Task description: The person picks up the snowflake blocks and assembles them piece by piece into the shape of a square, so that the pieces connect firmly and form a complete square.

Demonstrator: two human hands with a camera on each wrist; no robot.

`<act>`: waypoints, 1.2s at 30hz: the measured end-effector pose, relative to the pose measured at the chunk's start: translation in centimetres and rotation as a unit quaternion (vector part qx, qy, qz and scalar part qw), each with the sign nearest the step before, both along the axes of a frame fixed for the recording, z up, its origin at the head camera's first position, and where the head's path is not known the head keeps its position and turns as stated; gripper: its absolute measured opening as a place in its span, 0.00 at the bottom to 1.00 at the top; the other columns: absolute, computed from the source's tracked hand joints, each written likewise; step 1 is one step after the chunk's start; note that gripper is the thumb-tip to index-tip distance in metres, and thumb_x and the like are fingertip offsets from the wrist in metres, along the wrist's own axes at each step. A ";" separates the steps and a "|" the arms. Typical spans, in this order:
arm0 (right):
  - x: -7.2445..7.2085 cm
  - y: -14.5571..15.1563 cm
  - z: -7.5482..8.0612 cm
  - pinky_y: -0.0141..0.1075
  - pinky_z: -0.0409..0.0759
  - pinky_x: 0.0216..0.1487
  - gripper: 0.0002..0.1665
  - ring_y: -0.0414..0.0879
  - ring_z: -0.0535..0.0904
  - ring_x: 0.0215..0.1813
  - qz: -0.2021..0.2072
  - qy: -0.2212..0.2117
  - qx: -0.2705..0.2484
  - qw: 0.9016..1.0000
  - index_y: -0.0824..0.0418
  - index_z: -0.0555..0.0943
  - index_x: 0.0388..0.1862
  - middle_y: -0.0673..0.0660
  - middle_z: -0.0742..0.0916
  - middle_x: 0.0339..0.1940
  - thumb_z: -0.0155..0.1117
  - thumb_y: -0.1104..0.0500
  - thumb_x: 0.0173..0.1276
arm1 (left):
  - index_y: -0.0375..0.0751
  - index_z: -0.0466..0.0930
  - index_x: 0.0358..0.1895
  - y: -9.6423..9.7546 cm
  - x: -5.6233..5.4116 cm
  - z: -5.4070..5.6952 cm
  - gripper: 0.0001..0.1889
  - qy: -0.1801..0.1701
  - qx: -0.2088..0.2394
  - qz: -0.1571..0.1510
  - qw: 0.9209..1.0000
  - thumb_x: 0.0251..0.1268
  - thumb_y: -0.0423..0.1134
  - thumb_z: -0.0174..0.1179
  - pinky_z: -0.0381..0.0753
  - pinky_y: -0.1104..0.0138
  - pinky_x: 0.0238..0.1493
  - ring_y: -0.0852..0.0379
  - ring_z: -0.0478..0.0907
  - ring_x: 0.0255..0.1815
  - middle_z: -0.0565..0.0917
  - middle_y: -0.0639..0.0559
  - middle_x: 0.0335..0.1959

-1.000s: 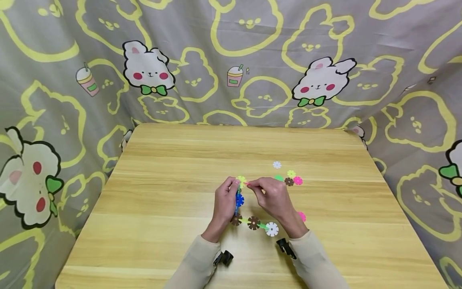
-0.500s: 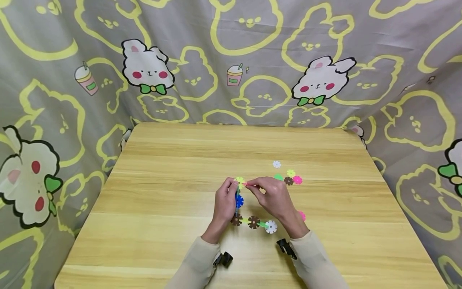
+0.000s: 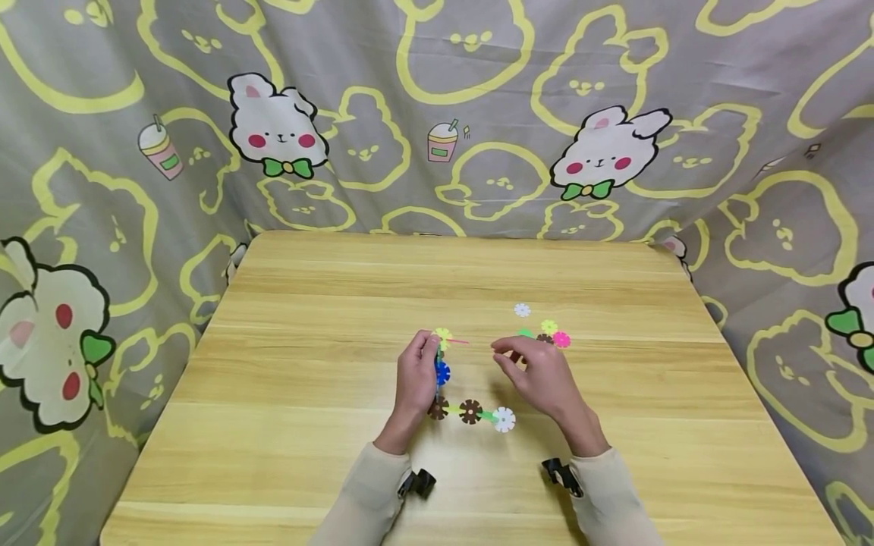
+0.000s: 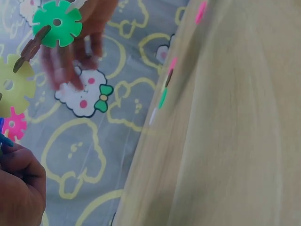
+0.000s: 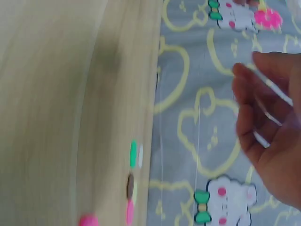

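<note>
My left hand (image 3: 415, 375) pinches one end of a chain of slotted plastic snowflake discs, raised in front of me. At the top sits a yellow disc (image 3: 443, 336) with a pink disc (image 3: 459, 341) slotted into it, seen edge-on. Below them come a blue disc (image 3: 443, 373), two brown discs (image 3: 470, 412) and a white disc (image 3: 504, 419), joined by green and yellow ones set crosswise. The left wrist view shows a green disc (image 4: 57, 22) of the chain up close. My right hand (image 3: 542, 371) is apart from the chain, fingers loosely bent, holding nothing.
Beyond my right hand several loose discs lie on the wooden table (image 3: 307, 318): white (image 3: 522, 310), yellow (image 3: 549, 326), pink (image 3: 561, 339), green (image 3: 525, 333) and a partly hidden brown one. Another pink disc (image 5: 88, 220) lies nearer. A patterned curtain (image 3: 382, 174) surrounds the table.
My right hand has let go of the pink disc and moved right, leaving it in the yellow disc. My left hand has shifted slightly left with the chain.
</note>
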State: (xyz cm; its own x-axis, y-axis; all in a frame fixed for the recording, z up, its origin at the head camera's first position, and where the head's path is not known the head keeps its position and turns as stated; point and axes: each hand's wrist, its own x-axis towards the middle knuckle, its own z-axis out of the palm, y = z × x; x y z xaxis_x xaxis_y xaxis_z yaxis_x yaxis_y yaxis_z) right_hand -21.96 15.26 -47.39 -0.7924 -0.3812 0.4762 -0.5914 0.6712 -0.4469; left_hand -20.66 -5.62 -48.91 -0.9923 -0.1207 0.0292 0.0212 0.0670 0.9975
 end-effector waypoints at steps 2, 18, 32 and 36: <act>0.2 1.0 -0.1 0.36 0.82 0.32 0.10 0.41 0.83 0.33 -0.030 -0.042 0.027 0.998 0.58 0.86 0.41 0.52 0.89 0.35 0.71 0.60 0.60 | 0.37 0.75 0.37 -0.1 -0.1 0.0 0.18 -0.003 0.000 0.003 1.000 0.78 0.48 0.44 0.64 0.73 0.17 0.63 0.64 0.15 0.67 0.55 0.17; 1.3 7.3 -0.9 0.36 0.75 0.29 0.13 0.43 0.80 0.34 -0.133 -0.301 0.143 0.933 0.56 0.85 0.41 0.52 0.87 0.34 0.72 0.56 0.56 | 0.36 0.76 0.39 -0.6 -0.2 -0.3 0.19 -0.009 0.004 0.011 1.000 0.77 0.48 0.44 0.66 0.73 0.15 0.62 0.66 0.13 0.68 0.54 0.16; 2.3 8.6 -2.1 0.38 0.76 0.35 0.15 0.42 0.77 0.35 -0.117 -0.320 0.161 0.926 0.57 0.85 0.40 0.50 0.85 0.33 0.75 0.59 0.52 | 0.36 0.77 0.40 -0.5 -0.4 -0.4 0.18 -0.007 -0.003 0.016 1.000 0.77 0.47 0.44 0.66 0.73 0.16 0.63 0.65 0.14 0.68 0.54 0.17; 2.5 8.6 -2.1 0.36 0.73 0.33 0.10 0.43 0.75 0.33 -0.128 -0.325 0.154 0.924 0.56 0.84 0.32 0.49 0.83 0.30 0.77 0.58 0.52 | 0.36 0.77 0.40 -0.3 -0.4 -0.4 0.18 -0.006 -0.004 0.013 1.000 0.77 0.47 0.44 0.66 0.73 0.16 0.63 0.65 0.14 0.68 0.55 0.17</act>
